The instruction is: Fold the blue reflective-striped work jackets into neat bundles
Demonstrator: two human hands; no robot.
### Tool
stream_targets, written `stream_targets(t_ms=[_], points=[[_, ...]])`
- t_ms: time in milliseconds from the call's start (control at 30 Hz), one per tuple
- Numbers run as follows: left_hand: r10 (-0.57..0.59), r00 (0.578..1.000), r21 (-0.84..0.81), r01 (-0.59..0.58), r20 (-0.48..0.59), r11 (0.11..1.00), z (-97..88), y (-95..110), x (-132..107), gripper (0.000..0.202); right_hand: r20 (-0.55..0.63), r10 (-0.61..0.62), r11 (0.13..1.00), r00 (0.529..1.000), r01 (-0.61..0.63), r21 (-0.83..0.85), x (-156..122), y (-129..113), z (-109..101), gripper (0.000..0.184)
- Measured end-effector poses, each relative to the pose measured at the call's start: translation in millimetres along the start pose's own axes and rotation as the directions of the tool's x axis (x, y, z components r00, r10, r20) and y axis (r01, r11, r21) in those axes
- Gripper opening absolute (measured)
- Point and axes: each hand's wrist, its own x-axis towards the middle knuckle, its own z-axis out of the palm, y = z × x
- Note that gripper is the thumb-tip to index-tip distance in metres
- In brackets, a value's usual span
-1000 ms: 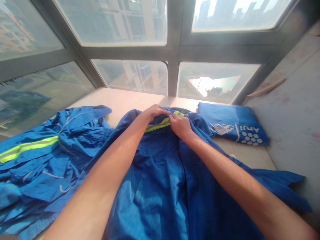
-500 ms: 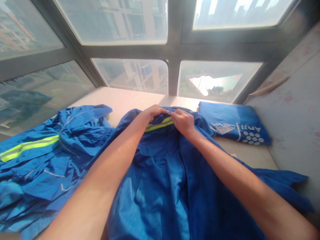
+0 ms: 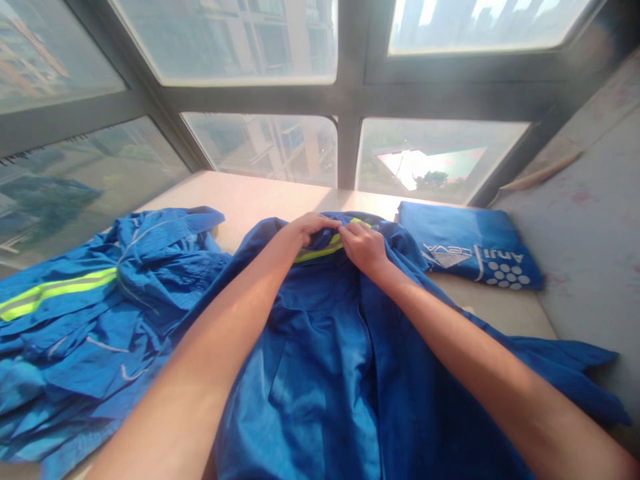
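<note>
A blue work jacket (image 3: 320,347) with a yellow-green reflective strip lies spread out before me, its zip edge running down the front. At its far end my left hand (image 3: 316,228) is closed, fingers pinching the bunched cloth. Close beside it, almost touching, my right hand (image 3: 364,245) pinches the same bunched part. A bit of the reflective strip shows beneath and just behind the hands. The fingertips partly cover the cloth between them, so its exact part is hard to make out.
On the left lies a second, crumpled blue garment (image 3: 115,300) with a reflective strip. A folded blue item (image 3: 465,233) with white printing rests at the back right. Windows (image 3: 260,147) stand behind the pale ledge (image 3: 240,190), and a patterned wall (image 3: 595,220) bounds the right.
Both hands keep their grip at the jacket's far end. A piece of the yellow-green strip has come into sight behind my right hand as the cloth there shifted.
</note>
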Motion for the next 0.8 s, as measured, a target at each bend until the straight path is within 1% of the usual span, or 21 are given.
stream_targets(t_ms=[100,167,267,467,633,700,800], points=[[-0.098,0.992,-0.094,0.105,0.078,0.99,0.4,-4,2,0.012,-0.003,-0.006,1.0,1.0,0.006,-0.012,-3,0,1,0.032],[-0.117,0.989,-0.141,0.129,0.087,0.982,-0.3,-4,2,0.01,-0.005,-0.012,1.0,1.0,0.012,-0.012,-5,0,2,0.033],[-0.11,0.99,-0.182,0.124,0.084,0.975,-0.9,-6,1,0.008,-0.016,-0.013,1.0,1.0,0.013,-0.002,-7,2,5,0.033],[-0.064,0.996,-0.222,0.075,0.058,0.972,0.8,-11,2,0.01,-0.052,-0.013,1.0,0.999,0.014,0.013,-6,4,7,0.033],[-0.094,0.994,-0.219,0.102,0.046,0.97,1.3,-10,5,0.012,-0.062,0.031,0.998,0.998,-0.027,0.061,-5,5,4,0.032],[-0.096,0.995,-0.215,0.102,0.038,0.971,1.9,-11,6,0.013,-0.056,0.021,0.997,0.998,-0.017,0.07,-4,6,3,0.032],[-0.068,0.997,-0.214,0.072,0.029,0.974,3.1,-12,7,0.015,-0.04,0.0,0.997,0.999,0.003,0.072,-5,7,3,0.034]])
